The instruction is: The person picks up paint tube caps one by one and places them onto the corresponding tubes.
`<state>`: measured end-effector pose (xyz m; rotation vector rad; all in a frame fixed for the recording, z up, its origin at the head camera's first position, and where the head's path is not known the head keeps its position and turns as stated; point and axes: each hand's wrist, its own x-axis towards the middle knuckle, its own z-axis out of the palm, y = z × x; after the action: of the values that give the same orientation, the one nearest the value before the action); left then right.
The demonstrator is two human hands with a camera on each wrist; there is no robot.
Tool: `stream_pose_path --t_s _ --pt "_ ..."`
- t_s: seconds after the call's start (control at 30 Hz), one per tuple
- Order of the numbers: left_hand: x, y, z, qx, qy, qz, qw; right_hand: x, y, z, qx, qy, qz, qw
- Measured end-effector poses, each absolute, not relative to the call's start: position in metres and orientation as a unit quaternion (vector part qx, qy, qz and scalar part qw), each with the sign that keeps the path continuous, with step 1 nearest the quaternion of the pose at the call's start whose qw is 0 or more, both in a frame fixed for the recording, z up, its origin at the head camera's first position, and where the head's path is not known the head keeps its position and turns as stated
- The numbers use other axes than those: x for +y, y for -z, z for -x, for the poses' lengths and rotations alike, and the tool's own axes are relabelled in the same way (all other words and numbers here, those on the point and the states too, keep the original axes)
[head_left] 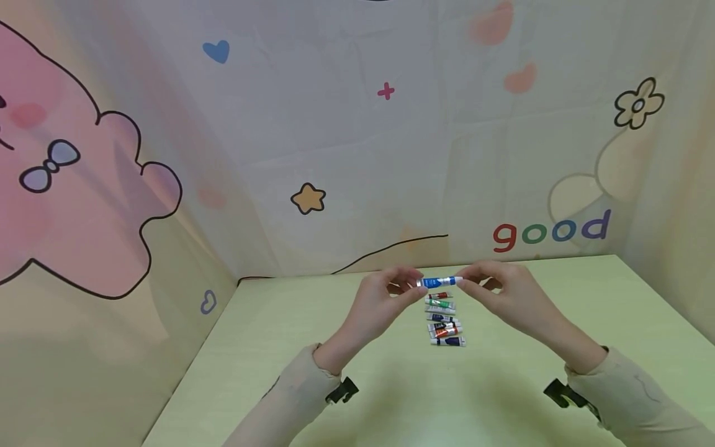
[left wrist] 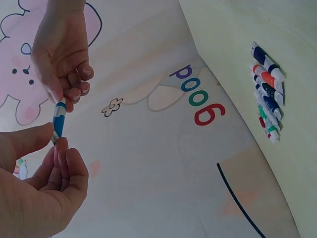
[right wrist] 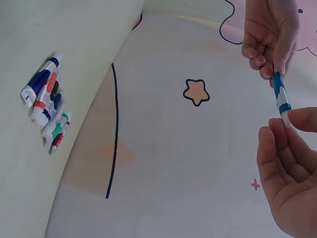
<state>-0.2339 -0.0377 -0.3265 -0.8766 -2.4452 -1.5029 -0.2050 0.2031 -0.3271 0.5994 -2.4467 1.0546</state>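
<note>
A small blue-and-white paint tube (head_left: 439,282) is held crosswise above the table by both hands. My left hand (head_left: 381,299) pinches its flat end between thumb and fingers. At the other end, my right hand (head_left: 511,298) pinches the white cap, which the fingertips partly cover in the right wrist view. Below the hands, several more paint tubes lie side by side in a column, among them a red one (head_left: 439,296), a green one (head_left: 440,304), an orange one (head_left: 447,333) and a dark blue one (head_left: 449,341) nearest me.
The pale yellow-green table (head_left: 279,372) reaches back to a printed cloth backdrop (head_left: 363,155) with a star, hearts and the word "good". A pink cartoon figure (head_left: 72,205) covers the cloth at left. Black straps (head_left: 342,391) sit on the sleeves.
</note>
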Motion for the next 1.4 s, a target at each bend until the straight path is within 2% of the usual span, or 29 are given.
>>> stream_pose_path --t_s 0.57,1.4 --pt "-0.036 0.342 0.243 -0.821 0.492 0.284 0.052 0.204 0.344 0.212 -0.890 -0.380 -0.193 0.160" --pt "-0.034 0.359 0.250 -0.834 0.474 0.281 0.035 0.205 0.360 0.218 -0.894 -0.375 -0.192 0.150"
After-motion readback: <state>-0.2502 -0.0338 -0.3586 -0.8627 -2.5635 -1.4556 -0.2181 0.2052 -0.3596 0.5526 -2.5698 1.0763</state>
